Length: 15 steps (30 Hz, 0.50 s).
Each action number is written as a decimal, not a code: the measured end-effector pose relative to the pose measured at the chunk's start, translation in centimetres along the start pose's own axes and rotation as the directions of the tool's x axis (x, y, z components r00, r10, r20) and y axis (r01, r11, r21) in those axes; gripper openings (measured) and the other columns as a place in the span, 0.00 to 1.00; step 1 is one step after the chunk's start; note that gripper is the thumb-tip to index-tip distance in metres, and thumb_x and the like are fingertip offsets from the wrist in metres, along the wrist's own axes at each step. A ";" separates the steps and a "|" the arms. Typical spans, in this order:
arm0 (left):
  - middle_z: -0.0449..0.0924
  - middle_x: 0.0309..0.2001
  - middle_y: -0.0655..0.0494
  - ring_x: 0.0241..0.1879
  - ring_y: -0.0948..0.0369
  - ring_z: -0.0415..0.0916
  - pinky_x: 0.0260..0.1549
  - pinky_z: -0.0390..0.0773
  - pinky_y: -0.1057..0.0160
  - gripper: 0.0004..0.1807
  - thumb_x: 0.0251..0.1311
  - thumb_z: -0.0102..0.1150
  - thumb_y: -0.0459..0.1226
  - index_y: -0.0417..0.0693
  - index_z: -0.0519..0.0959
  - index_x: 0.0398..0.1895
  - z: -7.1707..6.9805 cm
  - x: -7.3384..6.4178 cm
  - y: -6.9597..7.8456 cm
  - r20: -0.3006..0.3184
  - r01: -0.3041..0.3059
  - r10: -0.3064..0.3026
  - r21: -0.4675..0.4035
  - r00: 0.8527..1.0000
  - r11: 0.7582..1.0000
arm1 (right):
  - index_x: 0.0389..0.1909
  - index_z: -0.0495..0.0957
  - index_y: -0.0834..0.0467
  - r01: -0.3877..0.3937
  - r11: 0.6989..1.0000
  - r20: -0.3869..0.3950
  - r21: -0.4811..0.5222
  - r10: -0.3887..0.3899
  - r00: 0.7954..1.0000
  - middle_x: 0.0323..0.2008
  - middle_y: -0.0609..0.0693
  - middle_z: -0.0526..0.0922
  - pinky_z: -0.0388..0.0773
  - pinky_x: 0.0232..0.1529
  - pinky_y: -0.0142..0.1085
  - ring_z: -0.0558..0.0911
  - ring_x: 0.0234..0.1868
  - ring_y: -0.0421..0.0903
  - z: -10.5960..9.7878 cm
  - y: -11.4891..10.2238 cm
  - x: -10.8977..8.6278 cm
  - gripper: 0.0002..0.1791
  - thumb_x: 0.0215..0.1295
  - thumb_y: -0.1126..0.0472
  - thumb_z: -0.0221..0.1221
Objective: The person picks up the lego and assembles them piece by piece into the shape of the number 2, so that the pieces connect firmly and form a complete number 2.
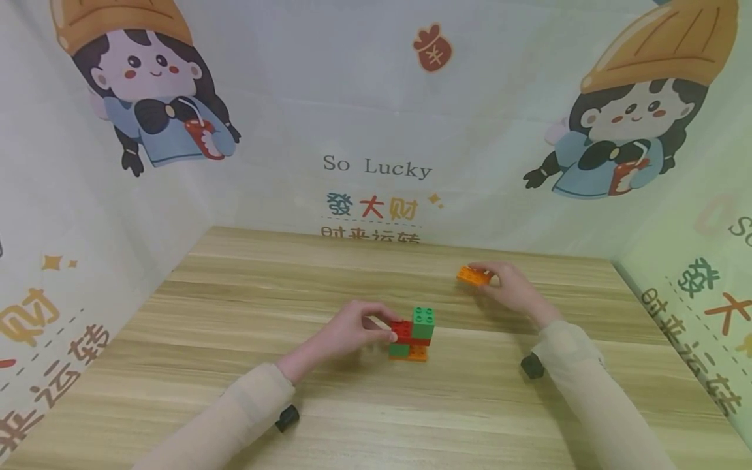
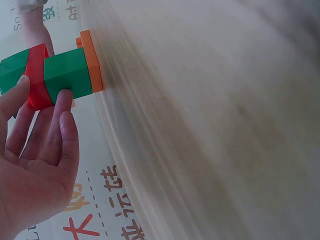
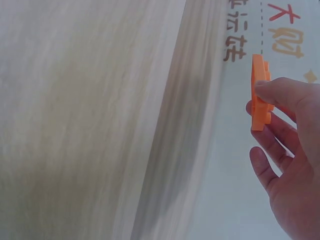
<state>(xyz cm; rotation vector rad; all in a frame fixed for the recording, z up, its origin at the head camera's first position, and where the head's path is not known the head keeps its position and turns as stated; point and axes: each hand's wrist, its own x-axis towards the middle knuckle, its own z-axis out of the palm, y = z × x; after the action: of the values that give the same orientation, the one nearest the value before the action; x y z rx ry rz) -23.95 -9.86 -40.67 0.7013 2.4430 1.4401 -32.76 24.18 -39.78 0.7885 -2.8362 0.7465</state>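
A small stack of toy building bricks stands upright on the wooden table. At its base is an orange flat brick, with a green brick on its left part. Across that lies a red brick, and an upper green brick sits on the red one's right end. My left hand pinches the red brick from the left, its fingers also touching the lower green brick in the left wrist view. Farther back on the right, my right hand holds a loose orange flat brick between thumb and fingers, apart from the table.
The wooden table is bordered at the back and sides by a printed cloth. A dark wrist-camera piece hangs under the right sleeve, and another dark piece under the left.
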 end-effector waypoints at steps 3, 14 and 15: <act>0.85 0.47 0.48 0.35 0.61 0.85 0.34 0.81 0.67 0.15 0.59 0.68 0.36 0.48 0.83 0.49 0.0 0.0 0.0 0.003 -0.002 0.002 0.001 1.000 1.000 | 0.62 0.75 0.64 0.000 1.000 -0.010 -0.006 -0.001 1.000 0.56 0.63 0.82 0.74 0.56 0.56 0.79 0.50 0.58 -0.2 -0.6 -0.1 0.24 0.63 0.71 0.59; 0.85 0.48 0.48 0.35 0.61 0.85 0.35 0.81 0.67 0.14 0.59 0.67 0.35 0.48 0.83 0.50 0.0 -0.1 0.1 0.012 -0.006 0.006 0.000 1.000 1.000 | 0.62 0.76 0.57 -0.008 1.000 -0.083 0.008 0.008 0.997 0.55 0.60 0.81 0.73 0.52 0.53 0.75 0.52 0.57 -0.5 -2.6 -0.5 0.25 0.63 0.68 0.61; 0.85 0.48 0.48 0.35 0.61 0.85 0.35 0.81 0.67 0.14 0.59 0.67 0.35 0.48 0.83 0.50 0.0 -0.1 0.1 0.012 -0.007 0.007 0.001 1.000 1.000 | 0.62 0.76 0.57 -0.008 1.000 -0.089 0.007 0.008 0.996 0.55 0.59 0.82 0.73 0.51 0.53 0.75 0.52 0.57 -0.5 -2.8 -0.6 0.25 0.63 0.68 0.61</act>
<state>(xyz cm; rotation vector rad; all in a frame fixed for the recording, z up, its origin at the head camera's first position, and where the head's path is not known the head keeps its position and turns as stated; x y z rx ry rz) -23.88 -9.91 -40.58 0.7166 2.4350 1.4331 -30.87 22.60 -38.26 0.7266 -2.7608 0.7731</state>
